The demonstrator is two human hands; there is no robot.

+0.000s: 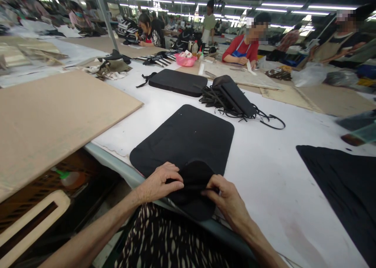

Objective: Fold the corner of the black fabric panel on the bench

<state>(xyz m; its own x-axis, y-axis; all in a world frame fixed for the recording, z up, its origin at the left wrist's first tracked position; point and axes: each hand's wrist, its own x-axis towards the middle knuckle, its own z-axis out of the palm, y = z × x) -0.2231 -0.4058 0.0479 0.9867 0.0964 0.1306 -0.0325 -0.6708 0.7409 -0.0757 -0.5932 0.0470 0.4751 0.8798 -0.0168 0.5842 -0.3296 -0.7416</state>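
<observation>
Panel of black sheet material [188,139], round-cornered, lies flat just beyond both hands on a white-topped worktable [273,174]; its near end is bunched between them, drooping over the table edge. Can't tell whether that bunched part is a separate piece. Left hand [164,183]: narrow, thumb and fingers closed on the fold. Right hand [221,191]: fingertips pinching the opposite side of the fold.

Handling, judged by look: light, soft, bends easily, but the flat part keeps its outline, so some body. Matte, probably not very slippery; not fragile, may crease. Best hold: thumb-and-finger pinch at the near edge, one hand per side, where they are now.

Counts: one panel at the hands; one thick black pad or stack [178,82] beyond them, layers uncountable; one bundle of black straps [233,98] beyond the right hand, strands too tangled to count; one black cloth [340,186] well right of the right hand; one pink basket [185,60] far ahead; one green-capped bottle [70,178] left of the left hand, below table height.
</observation>
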